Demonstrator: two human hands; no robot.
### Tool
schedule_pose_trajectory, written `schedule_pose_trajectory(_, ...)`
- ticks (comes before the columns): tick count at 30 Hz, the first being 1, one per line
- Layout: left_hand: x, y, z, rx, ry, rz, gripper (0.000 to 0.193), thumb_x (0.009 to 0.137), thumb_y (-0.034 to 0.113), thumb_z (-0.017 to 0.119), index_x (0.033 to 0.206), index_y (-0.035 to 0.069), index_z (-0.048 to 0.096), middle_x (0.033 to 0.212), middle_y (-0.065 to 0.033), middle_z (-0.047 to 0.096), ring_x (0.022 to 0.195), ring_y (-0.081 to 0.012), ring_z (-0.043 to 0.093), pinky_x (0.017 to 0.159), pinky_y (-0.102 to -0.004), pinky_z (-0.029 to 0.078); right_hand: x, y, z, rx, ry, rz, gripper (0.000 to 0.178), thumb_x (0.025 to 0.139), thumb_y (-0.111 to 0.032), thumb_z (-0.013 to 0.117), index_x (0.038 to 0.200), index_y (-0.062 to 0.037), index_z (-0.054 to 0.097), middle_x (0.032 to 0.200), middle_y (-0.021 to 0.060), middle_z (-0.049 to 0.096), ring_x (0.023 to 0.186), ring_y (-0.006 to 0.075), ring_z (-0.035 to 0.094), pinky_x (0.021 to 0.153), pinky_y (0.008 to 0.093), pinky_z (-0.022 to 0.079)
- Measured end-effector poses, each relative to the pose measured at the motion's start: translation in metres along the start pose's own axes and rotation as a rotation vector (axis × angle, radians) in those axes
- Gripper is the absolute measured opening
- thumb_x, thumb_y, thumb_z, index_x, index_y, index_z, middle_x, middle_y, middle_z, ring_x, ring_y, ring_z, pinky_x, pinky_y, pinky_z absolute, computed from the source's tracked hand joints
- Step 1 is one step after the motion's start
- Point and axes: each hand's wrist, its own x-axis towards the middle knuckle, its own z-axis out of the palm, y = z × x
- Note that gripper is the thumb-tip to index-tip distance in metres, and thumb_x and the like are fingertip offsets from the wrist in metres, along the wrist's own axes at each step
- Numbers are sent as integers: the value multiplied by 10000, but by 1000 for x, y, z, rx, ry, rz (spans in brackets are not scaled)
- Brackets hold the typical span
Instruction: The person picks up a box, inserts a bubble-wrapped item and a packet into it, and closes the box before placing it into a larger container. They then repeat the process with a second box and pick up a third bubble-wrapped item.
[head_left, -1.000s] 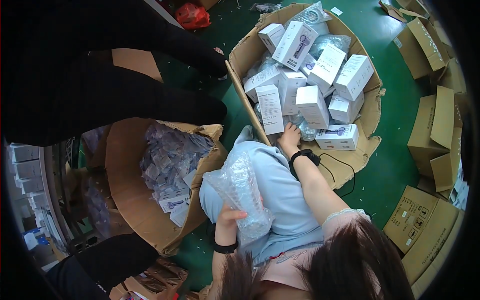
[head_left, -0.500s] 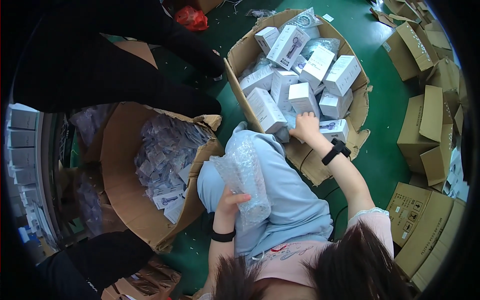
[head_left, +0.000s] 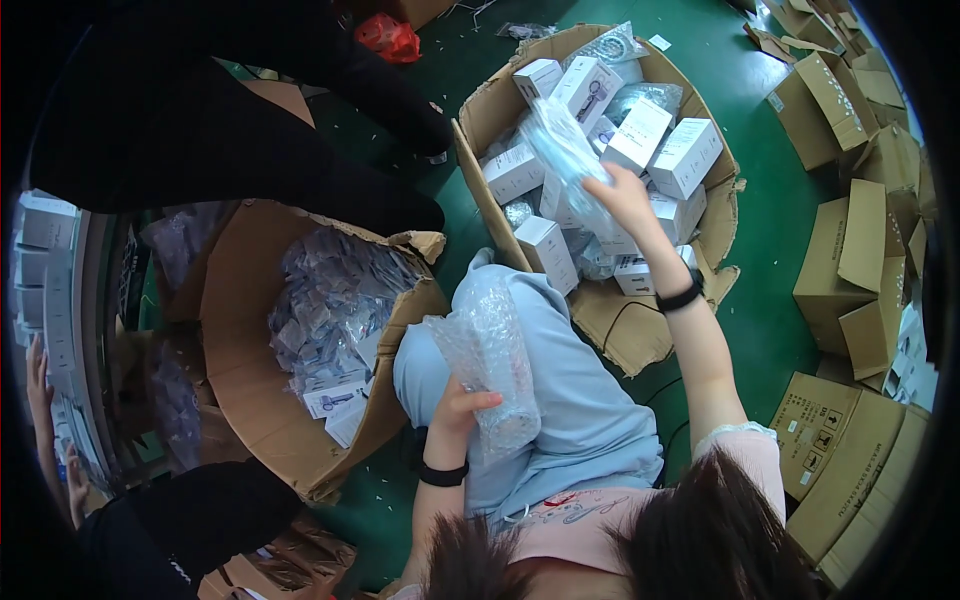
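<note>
On my lap, my left hand point(head_left: 462, 405) is closed round the lower part of a bubble-wrapped item point(head_left: 500, 350); what is inside the wrap does not show clearly. My right hand point(head_left: 625, 200) grips the lower end of another clear bubble-wrapped item point(head_left: 565, 150), smeared by motion. It is held over a big round-sided cardboard carton point(head_left: 630, 330) in front of me. White product boxes point(head_left: 640, 135) lie at various angles in that carton, with more bubble-wrapped items point(head_left: 655, 97) among them.
Left of my legs, a second carton point(head_left: 240, 350) holds flat clear packets point(head_left: 330, 290) and printed white boxes or cards. A person in black point(head_left: 230, 140) stands beyond it. Another person's hands point(head_left: 40, 385) touch stacked white boxes. Brown cartons point(head_left: 840, 250) line the right. A dark cable curves near my knee.
My right hand has risen from among the white boxes, lifting a bubble-wrapped item up and leftward. Some boxes have shifted. Another person's hands have appeared at far left. My left hand stays put.
</note>
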Motion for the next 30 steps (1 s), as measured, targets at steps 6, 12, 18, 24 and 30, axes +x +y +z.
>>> schedule_pose_trajectory(6,7,-13,0,67,61,66,607,566,148,653,1102,-58,456,971,-178,562,844,-282,582,743,-371,472,84,10,90,53,99,7,616,723,-434,581,1104,46,513,1030,250,552,963,324,545,847,343,413)
schedule_pose_trajectory(12,-3,-14,-14,69,94,63,582,560,160,659,1068,-63,482,967,-172,562,853,-281,577,747,-368,461,-8,72,146,-160,-24,-168,623,672,-293,673,1172,-2,444,1149,236,421,1054,401,420,897,428,373)
schedule_pose_trajectory(18,10,-10,-9,-19,22,-48,664,553,80,679,1161,-12,429,1045,-108,535,960,-233,522,839,-326,399,-32,101,157,-452,122,-251,579,585,-174,702,1126,-141,496,1209,193,351,1078,406,350,893,415,384)
schedule_pose_trajectory(24,-1,9,2,-83,37,20,671,584,55,683,1198,12,415,1079,-79,526,1013,-204,497,886,-307,374,-11,12,114,-180,217,-198,592,534,-137,697,1091,-90,503,1146,190,406,1047,365,403,922,398,343)
schedule_pose_trajectory(30,20,5,15,-21,-76,67,729,633,70,671,1273,14,325,1130,-97,503,1054,-211,484,915,-314,364,109,26,33,-252,505,-318,812,603,-266,729,1271,-10,345,1279,254,342,1199,353,318,984,378,263)
